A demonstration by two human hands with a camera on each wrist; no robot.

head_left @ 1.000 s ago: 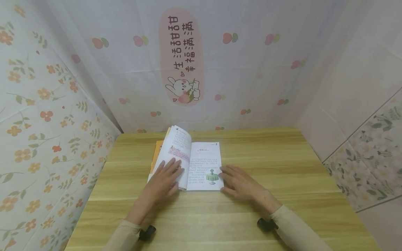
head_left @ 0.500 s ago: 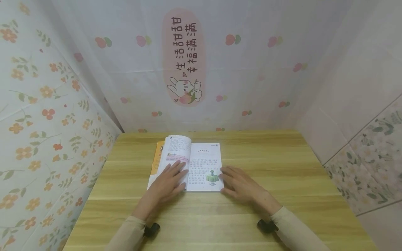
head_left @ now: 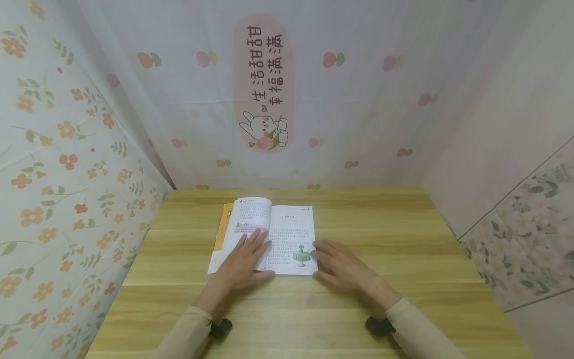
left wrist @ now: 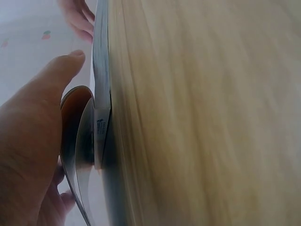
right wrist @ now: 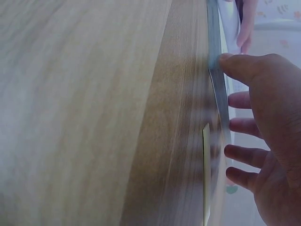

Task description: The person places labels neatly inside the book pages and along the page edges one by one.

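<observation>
An open book (head_left: 291,219) lies on the table, its right page printed with text and a green table drawing. My left hand (head_left: 242,262) rests on the left page (head_left: 251,209) with fingers spread, its thumb reaching toward the fold at the bottom. In the left wrist view, the curved left pages (left wrist: 77,127) bow up beside the thick page block (left wrist: 101,61). My right hand (head_left: 343,264) touches the book's right edge with relaxed fingertips. From the right wrist view, its thumb and fingers (right wrist: 244,174) line up along that edge. An orange cover flap (head_left: 221,234) sticks out at the left.
The wooden table (head_left: 381,219) carries the book near its middle. A white curtain (head_left: 193,114) with fruit prints hangs behind it, and floral cloth (head_left: 67,199) covers the left side. Dark wrist cameras (head_left: 380,325) sit at both cuffs.
The raised left pages have come down flatter to the left under my left hand. That hand has slid slightly right, its thumb now extended toward the fold. My right hand stays at the book's edge.
</observation>
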